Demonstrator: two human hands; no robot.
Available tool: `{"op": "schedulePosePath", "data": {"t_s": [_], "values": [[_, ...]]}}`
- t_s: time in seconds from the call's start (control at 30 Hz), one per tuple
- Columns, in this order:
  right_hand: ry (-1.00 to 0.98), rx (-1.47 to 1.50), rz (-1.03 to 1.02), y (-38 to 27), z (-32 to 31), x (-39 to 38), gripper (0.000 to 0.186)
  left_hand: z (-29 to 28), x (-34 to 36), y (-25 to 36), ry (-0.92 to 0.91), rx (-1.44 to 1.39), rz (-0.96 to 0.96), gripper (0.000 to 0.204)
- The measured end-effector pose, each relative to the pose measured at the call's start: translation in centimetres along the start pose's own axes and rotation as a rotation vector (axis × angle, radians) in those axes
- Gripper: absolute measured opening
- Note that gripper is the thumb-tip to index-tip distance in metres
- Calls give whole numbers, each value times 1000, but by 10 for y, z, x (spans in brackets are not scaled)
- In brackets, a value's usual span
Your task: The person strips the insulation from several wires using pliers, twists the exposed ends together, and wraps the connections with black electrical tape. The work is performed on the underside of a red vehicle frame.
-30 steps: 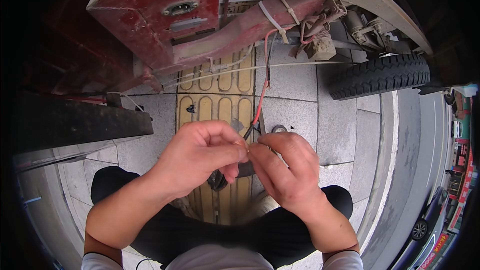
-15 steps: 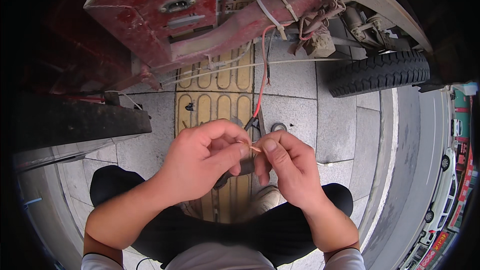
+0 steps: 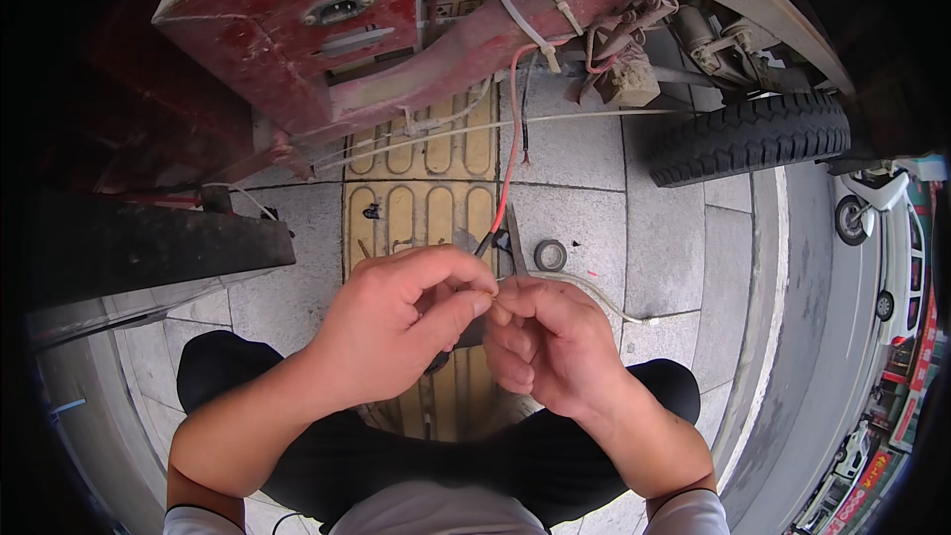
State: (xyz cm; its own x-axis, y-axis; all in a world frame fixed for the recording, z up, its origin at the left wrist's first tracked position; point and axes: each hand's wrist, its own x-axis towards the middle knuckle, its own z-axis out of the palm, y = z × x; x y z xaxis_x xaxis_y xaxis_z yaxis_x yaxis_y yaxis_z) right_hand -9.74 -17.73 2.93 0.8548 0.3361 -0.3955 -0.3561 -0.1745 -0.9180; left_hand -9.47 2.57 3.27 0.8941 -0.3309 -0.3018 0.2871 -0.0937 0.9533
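My left hand (image 3: 406, 327) pinches a small bit of bare copper wire (image 3: 492, 296) between thumb and fingers. My right hand (image 3: 555, 337) pinches at the same point, its fingers curled and meeting those of my left hand. A red wire (image 3: 511, 168) hangs from the red vehicle frame down to a dark section (image 3: 484, 243) just above my hands. A black wire (image 3: 525, 139) with a frayed end hangs beside it. A dark roll of tape (image 3: 550, 255) lies on the paving right of the wires, with a long narrow tool (image 3: 516, 256) near it, partly hidden.
The red vehicle body (image 3: 277, 50) spans the top, with a tyre (image 3: 753, 139) at right and a black beam (image 3: 168, 243) at left. Yellow tactile tiles (image 3: 421, 154) run through grey paving (image 3: 664, 248). A white cable (image 3: 614, 302) lies right. Vehicles (image 3: 901, 277) are on the road.
My right hand has turned, now showing more of its curled fingers and palm. The tape roll and white cable show more. The vehicles on the road at the right have changed position.
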Motion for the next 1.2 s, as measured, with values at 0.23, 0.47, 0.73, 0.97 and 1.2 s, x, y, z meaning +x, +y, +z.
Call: {"op": "schedulePosePath", "data": {"t_s": [0.23,0.47,0.73,0.97,1.2], "values": [[276,-637,-657,8,4,13,24,-13,11,2,3,-293,-87,9],[32,-50,-159,0,3,6,11,-9,8,2,-28,-208,-133,9],[74,8,-164,3,2,6,19,-9,9,-1,47,-243,-46,8],[252,-784,-855,3,3,16,18,-12,9,-2,10,-349,-102,7],[-208,734,299,4,-8,10,25,-4,6,1,4,-224,-74,7]]}}
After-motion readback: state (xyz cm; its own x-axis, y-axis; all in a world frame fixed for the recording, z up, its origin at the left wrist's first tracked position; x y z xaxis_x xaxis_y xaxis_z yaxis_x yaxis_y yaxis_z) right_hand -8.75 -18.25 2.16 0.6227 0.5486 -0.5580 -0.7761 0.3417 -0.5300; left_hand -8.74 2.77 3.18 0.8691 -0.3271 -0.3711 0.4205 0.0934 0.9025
